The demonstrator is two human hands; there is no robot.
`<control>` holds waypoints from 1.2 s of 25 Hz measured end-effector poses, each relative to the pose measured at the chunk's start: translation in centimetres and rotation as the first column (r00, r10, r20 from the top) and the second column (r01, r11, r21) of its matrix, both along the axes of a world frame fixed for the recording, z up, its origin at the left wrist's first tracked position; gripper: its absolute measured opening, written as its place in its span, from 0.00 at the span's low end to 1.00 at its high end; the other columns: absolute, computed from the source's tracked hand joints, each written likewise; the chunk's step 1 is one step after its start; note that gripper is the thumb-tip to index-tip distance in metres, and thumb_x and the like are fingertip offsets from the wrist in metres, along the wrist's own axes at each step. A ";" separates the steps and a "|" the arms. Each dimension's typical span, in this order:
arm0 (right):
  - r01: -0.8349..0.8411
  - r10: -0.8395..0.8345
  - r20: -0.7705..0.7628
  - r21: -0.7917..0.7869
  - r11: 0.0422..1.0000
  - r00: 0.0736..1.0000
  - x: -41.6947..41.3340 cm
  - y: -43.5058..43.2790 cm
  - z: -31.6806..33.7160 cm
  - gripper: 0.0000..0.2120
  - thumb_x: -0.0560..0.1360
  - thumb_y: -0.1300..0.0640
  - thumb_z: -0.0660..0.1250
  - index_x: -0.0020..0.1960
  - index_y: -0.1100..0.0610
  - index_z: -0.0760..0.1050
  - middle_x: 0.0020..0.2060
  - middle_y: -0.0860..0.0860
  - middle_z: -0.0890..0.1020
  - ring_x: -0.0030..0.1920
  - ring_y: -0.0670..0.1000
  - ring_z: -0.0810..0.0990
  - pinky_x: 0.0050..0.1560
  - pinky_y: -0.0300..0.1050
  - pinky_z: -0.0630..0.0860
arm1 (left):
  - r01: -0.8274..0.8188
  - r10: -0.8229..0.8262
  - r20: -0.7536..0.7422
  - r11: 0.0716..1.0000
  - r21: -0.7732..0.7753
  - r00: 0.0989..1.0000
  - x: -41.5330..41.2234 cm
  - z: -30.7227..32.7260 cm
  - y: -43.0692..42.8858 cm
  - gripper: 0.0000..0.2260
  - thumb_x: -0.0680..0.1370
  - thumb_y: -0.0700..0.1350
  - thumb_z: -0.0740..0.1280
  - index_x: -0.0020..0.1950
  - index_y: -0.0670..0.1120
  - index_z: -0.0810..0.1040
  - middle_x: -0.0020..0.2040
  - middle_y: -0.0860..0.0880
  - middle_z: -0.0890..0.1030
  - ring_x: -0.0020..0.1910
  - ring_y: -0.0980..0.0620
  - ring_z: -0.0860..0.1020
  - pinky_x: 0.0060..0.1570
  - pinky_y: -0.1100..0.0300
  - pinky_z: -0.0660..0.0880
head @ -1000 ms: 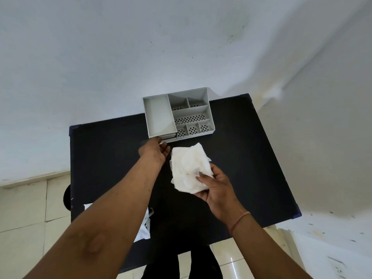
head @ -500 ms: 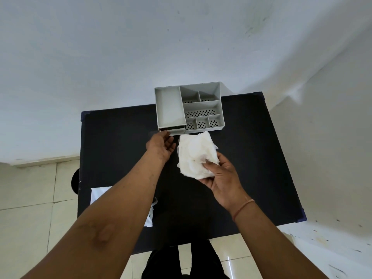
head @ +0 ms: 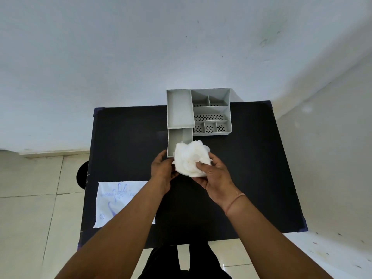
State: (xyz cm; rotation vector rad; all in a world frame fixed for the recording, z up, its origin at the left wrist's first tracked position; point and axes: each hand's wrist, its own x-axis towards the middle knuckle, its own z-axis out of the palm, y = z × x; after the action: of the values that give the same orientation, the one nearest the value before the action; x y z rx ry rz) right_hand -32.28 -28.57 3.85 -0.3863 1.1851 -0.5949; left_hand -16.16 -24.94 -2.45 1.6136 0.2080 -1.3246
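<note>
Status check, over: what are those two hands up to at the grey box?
Right hand grips crumpled white tissue. Left hand at front of open drawer, grip hidden. Tissue over drawer's near end; nothing else in the way.

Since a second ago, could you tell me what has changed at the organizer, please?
The left hand has pulled the drawer out of the grey organizer toward the person; it was almost shut before. The right hand has brought the white cloth over the drawer's near end. Unchanged: the organizer's place on the black table, the printed sheet, the right hand's grip on the cloth.
</note>
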 end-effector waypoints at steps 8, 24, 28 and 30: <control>0.032 -0.032 -0.018 0.026 0.999 0.999 4.2 -1.2 -1.3 0.25 0.79 0.70 0.69 0.71 0.50 0.76 0.63 0.54 0.82 0.57 0.59 0.84 0.37 0.48 0.87 | 0.111 -0.117 0.129 0.993 0.047 0.985 2.2 0.3 1.3 0.11 0.82 0.41 0.66 0.63 0.48 0.84 0.49 0.45 0.88 0.48 0.47 0.85 0.48 0.49 0.85; -0.228 0.154 -0.364 -0.169 0.959 0.918 6.7 -3.1 -2.5 0.23 0.80 0.63 0.71 0.74 0.53 0.74 0.65 0.56 0.81 0.58 0.59 0.85 0.38 0.49 0.87 | 0.323 -0.314 0.110 0.942 -0.086 0.943 4.8 3.3 -1.2 0.13 0.82 0.41 0.73 0.66 0.45 0.83 0.56 0.44 0.88 0.52 0.44 0.89 0.52 0.45 0.87; -0.577 0.300 -0.714 -0.177 0.797 0.633 6.6 -3.8 -3.1 0.20 0.81 0.54 0.68 0.72 0.55 0.73 0.61 0.56 0.80 0.53 0.58 0.85 0.38 0.54 0.88 | 0.516 -0.517 0.514 0.842 0.159 0.685 5.1 3.1 -2.3 0.15 0.77 0.39 0.76 0.64 0.47 0.86 0.54 0.49 0.88 0.48 0.52 0.87 0.49 0.53 0.86; -0.652 0.345 -0.756 -0.141 0.745 0.557 6.7 -4.0 -3.0 0.21 0.80 0.53 0.64 0.72 0.56 0.73 0.60 0.57 0.79 0.54 0.59 0.83 0.44 0.59 0.88 | 0.594 -0.594 0.652 0.760 0.262 0.471 5.0 3.4 -2.9 0.12 0.77 0.39 0.74 0.59 0.48 0.87 0.49 0.51 0.88 0.46 0.52 0.84 0.46 0.59 0.81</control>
State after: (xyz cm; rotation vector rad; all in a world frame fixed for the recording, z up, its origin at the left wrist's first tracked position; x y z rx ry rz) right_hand -25.62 -32.59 0.80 -1.3861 1.5594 -0.1423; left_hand -11.15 -27.80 0.91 2.1803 -0.9345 -1.0470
